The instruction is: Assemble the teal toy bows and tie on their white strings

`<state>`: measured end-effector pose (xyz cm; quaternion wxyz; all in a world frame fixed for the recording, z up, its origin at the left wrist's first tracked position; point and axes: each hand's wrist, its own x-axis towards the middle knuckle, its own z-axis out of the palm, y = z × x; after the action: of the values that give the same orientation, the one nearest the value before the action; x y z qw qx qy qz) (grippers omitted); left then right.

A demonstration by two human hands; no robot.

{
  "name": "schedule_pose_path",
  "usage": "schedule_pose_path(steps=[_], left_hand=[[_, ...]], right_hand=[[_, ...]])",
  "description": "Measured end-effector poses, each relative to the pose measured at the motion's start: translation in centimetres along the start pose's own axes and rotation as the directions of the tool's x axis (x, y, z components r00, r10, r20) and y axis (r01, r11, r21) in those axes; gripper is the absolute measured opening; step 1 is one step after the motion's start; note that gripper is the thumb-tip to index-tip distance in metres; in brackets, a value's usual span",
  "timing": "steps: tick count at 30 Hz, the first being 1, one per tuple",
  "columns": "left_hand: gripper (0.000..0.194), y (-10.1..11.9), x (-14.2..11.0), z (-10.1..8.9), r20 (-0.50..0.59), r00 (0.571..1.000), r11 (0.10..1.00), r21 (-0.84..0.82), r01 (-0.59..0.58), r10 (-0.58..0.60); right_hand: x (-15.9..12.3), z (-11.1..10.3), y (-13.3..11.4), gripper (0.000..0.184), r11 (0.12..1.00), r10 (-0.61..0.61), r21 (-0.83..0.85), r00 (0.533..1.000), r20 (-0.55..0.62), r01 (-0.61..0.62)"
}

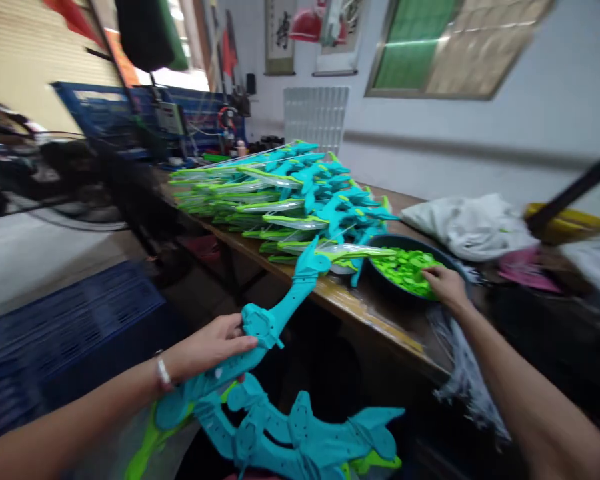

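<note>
My left hand [223,343] is closed round a long turquoise plastic toy bow [265,327], its far end pointing up toward the table. A bright green limb shows at the bow's lower end. Below it, a second turquoise toy bow [300,433] with green parts lies across my lap. My right hand [445,283] reaches into a dark round basin [380,270] of small bright green plastic pieces [405,267]. Its fingers are pinched together at the right side of the pile, and what is between the fingertips is mostly hidden.
A large stack of turquoise and green toy bows [300,193] covers much of the wooden table [350,300]. White cloth [475,223] lies behind the basin, and frayed cloth [467,373] hangs over the table edge. Blue plastic crates [75,320] stand at the left.
</note>
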<state>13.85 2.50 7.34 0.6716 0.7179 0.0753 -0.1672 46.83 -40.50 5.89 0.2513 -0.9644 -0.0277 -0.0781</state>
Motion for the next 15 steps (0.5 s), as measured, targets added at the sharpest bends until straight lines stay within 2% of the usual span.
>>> schedule_pose_path(steps=[3, 7, 11, 15], left_hand=[[0.047, -0.4, 0.4, -0.1, 0.013, 1.0, 1.0, 0.014, 0.025, -0.025], [0.05, -0.4, 1.0, -0.1, 0.014, 0.996, 0.996, -0.009, 0.092, -0.091], [0.053, 0.1, 1.2, 0.1, -0.012, 0.995, 0.995, -0.028, 0.094, -0.094], [0.056, 0.3, 1.4, 0.3, -0.007, 0.998, 0.997, -0.018, 0.07, -0.07]], right_hand=[[0.5, 0.4, 1.1, 0.024, 0.976, 0.017, 0.216, 1.0, -0.004, -0.016], [0.5, 1.3, 1.5, 0.025, 0.892, 0.023, 0.45, 0.999, 0.035, -0.036], [-0.3, 1.8, 0.9, 0.026, 0.823, 0.025, 0.564, 0.996, 0.083, -0.068], [-0.9, 1.7, 0.0, 0.027, 0.79, 0.034, 0.609, 0.997, 0.07, -0.07]])
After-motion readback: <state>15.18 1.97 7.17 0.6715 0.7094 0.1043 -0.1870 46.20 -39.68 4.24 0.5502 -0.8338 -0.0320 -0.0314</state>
